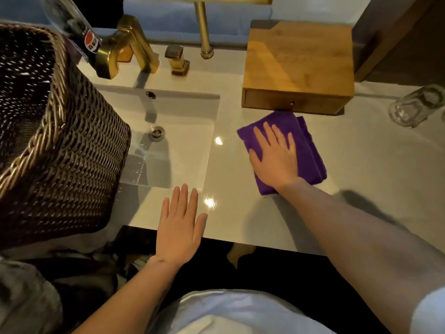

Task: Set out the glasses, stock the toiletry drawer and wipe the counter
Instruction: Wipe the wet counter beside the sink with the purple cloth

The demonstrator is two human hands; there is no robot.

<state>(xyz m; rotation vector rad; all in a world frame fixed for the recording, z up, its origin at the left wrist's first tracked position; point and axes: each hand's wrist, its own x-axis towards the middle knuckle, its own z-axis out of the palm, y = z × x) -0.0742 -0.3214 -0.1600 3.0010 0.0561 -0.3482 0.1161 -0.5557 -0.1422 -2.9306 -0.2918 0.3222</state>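
While the right hand pressed flat, fingers straight, on the folded purple cloth just before the shut wooden drawer box, unwiped counter lay rightward toward the glass; left hand rested flat, farther off.

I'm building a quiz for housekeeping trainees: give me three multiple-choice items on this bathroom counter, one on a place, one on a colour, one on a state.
1. Where does the folded cloth lie?
A. in the white sink basin
B. on the pale counter in front of the wooden drawer box
C. inside the wicker basket

2. What colour is the cloth?
A. purple
B. white
C. green

3. How is the drawer of the wooden drawer box?
A. pulled fully out
B. removed
C. closed

Answers: 1 B, the right hand presses it flat on the counter just before the box. 2 A, it is plainly purple. 3 C, its front sits flush with the box.
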